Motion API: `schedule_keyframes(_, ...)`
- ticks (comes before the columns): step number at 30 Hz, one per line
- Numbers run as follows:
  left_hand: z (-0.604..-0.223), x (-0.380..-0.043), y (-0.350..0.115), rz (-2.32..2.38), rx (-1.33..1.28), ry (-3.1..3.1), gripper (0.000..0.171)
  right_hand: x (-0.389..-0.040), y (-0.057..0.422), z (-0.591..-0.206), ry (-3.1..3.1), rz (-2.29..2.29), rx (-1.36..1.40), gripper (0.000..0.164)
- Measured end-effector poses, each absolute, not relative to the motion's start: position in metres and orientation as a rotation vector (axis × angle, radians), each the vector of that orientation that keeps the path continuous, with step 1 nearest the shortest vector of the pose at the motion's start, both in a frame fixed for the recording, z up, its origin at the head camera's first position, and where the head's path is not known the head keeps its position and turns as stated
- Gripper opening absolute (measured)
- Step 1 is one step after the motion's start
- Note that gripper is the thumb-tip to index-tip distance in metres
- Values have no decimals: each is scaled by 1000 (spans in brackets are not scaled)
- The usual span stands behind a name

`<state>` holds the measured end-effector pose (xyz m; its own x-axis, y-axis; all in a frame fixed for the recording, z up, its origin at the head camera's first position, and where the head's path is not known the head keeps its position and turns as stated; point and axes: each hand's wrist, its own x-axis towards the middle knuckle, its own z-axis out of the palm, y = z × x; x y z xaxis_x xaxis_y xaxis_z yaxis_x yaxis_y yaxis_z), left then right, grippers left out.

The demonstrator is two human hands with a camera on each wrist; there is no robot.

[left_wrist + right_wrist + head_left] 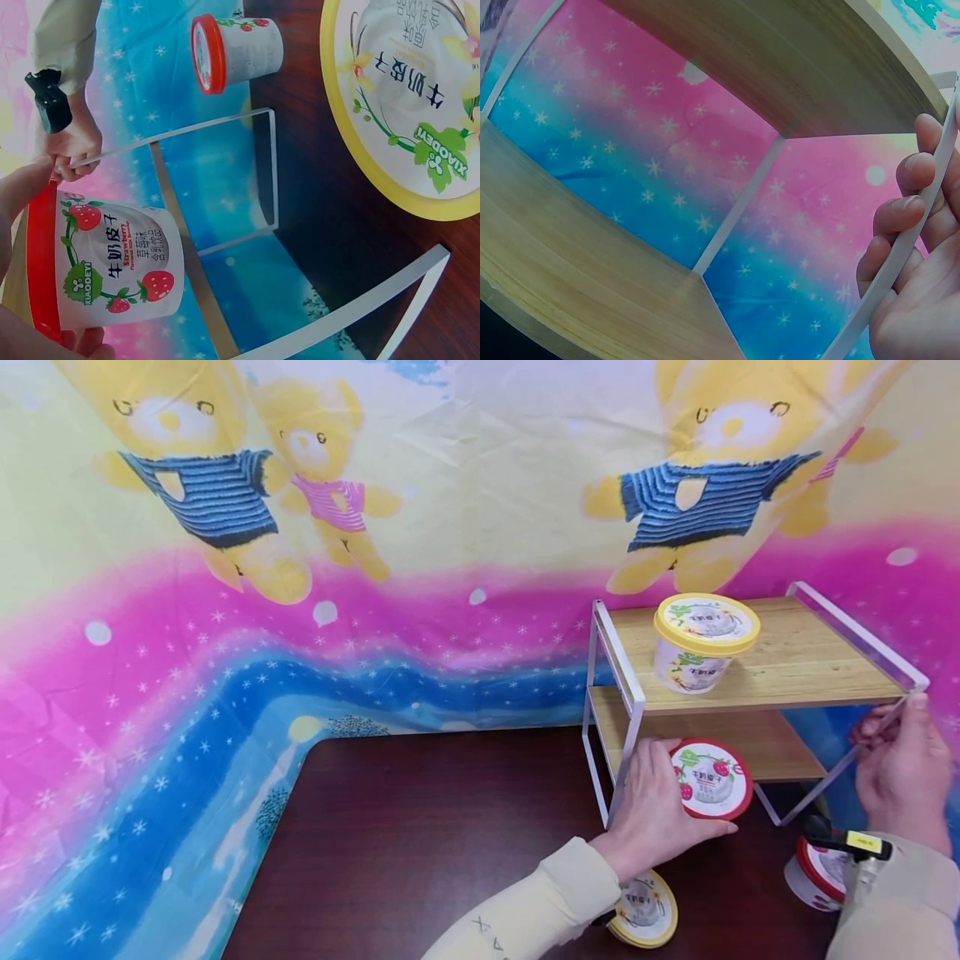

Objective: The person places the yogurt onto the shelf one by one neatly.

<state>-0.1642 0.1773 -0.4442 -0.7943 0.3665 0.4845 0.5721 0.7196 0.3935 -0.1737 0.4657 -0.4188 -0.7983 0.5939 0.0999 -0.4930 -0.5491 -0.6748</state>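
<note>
Red-lidded tub point(712, 778) — likely light, smooth, slightly squeezable
Left hand point(654, 802) grips around its lid, probably the firmest hold — right hand's point(906, 768) fingers clasp the white frame point(891, 276).

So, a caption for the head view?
Left hand grips a red-lidded round tub; right hand holds a white-framed wooden shelf.

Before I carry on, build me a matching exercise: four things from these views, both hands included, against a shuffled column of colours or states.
Things
1. Left hand
2. Right hand
3. Upper shelf board
4. Table

Colours or states
A. Bearing a yellow-lidded tub
B. Dark reddish brown
C. Gripping the white shelf frame
D. Holding a red-lidded tub

Pairs: 1-D, 2-C, 3-A, 4-B
</note>
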Motion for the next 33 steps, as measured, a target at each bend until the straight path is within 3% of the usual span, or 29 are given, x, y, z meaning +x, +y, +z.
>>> schedule_keyframes(33,-445,-178,213,-894,-436,-2464,113,-173,465,-420,-1000,2298,-230,44)
